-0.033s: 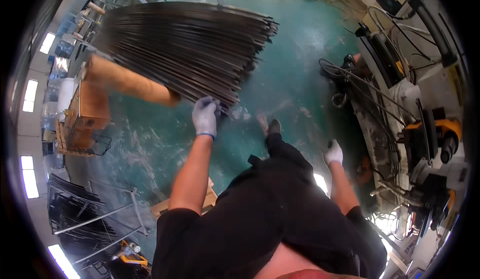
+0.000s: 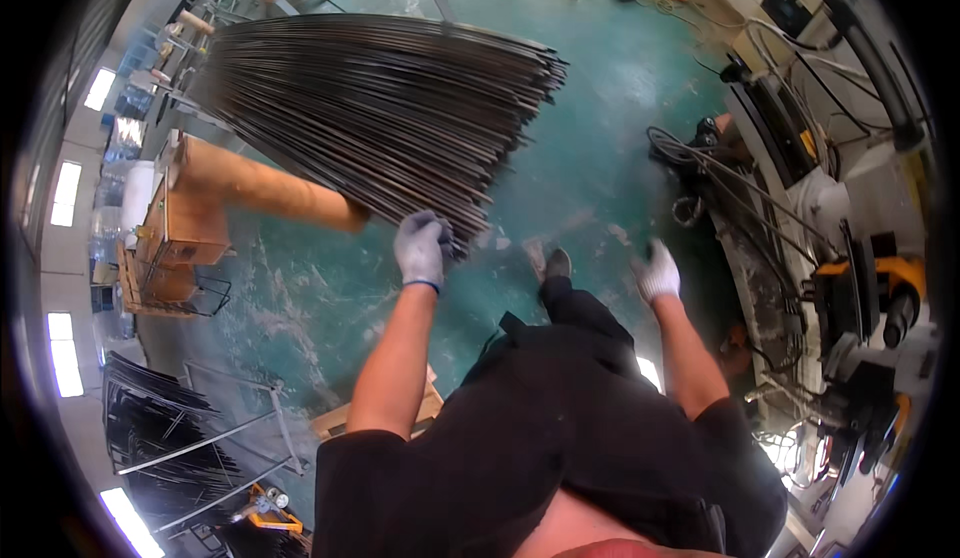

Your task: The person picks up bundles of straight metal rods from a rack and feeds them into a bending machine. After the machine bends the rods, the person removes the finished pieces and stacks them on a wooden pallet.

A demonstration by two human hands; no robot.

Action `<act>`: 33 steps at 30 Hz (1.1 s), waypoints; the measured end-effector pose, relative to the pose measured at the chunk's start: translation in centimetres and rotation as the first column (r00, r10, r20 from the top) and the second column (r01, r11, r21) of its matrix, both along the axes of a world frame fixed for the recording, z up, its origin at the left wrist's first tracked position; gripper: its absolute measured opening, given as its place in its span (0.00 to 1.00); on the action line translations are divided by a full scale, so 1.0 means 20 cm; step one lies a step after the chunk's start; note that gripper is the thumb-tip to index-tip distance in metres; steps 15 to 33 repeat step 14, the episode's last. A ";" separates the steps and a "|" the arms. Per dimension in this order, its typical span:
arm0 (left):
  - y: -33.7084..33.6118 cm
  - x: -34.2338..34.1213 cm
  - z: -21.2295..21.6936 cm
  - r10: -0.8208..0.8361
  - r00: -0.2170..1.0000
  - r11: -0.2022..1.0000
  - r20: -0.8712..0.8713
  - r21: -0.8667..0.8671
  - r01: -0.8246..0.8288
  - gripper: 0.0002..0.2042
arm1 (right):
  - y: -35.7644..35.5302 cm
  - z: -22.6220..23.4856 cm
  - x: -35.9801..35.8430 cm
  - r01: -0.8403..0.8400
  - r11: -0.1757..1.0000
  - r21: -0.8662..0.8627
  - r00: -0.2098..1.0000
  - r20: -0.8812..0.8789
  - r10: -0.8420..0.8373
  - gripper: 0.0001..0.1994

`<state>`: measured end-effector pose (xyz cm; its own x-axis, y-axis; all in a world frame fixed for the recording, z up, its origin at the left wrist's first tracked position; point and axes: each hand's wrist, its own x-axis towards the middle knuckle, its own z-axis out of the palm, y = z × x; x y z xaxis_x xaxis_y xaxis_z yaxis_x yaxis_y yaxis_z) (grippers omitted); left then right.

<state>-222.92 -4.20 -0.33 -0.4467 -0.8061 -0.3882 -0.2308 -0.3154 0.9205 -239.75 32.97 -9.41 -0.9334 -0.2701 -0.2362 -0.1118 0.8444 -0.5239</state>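
A wide stack of long, thin dark metal rods (image 2: 370,98) fans out ahead of me on the left, its uneven ends pointing right. My left hand (image 2: 420,248), in a white glove, is at the stack's near corner. Its fingers are curled over the rod ends there; how many rods lie in them is hidden. My right hand (image 2: 658,273), also gloved in white, hangs over the floor to the right of my leg. Nothing is in it, and its fingers are partly stretched and apart.
A brown cylinder (image 2: 270,186) lies along the stack's near side, by a wooden box (image 2: 185,223). Machinery with cables (image 2: 740,183) lines the right side. Behind my left arm are a wooden pallet (image 2: 430,405) and a metal frame (image 2: 280,413) beside more dark rods (image 2: 160,428).
My right hand has come up and forward, its fingers loosening. My left hand stays at the rod ends. The whole view has shifted slightly.
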 end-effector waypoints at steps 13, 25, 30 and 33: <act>0.04 0.01 -0.07 -0.058 0.997 0.982 -0.043 0.177 0.065 0.15 | -1.84 0.70 -1.07 -0.401 0.843 0.357 0.898 -0.028 0.439 0.37; 0.02 0.01 -0.07 -0.073 0.997 0.974 -0.006 0.215 0.072 0.16 | -1.89 0.68 -1.08 -0.417 0.815 0.402 0.886 -0.018 0.463 0.40; 0.02 0.01 -0.07 -0.073 0.997 0.974 -0.006 0.215 0.072 0.16 | -1.89 0.68 -1.08 -0.417 0.815 0.402 0.886 -0.018 0.463 0.40; 0.02 0.01 -0.07 -0.073 0.997 0.974 -0.006 0.215 0.072 0.16 | -1.89 0.68 -1.08 -0.417 0.815 0.402 0.886 -0.018 0.463 0.40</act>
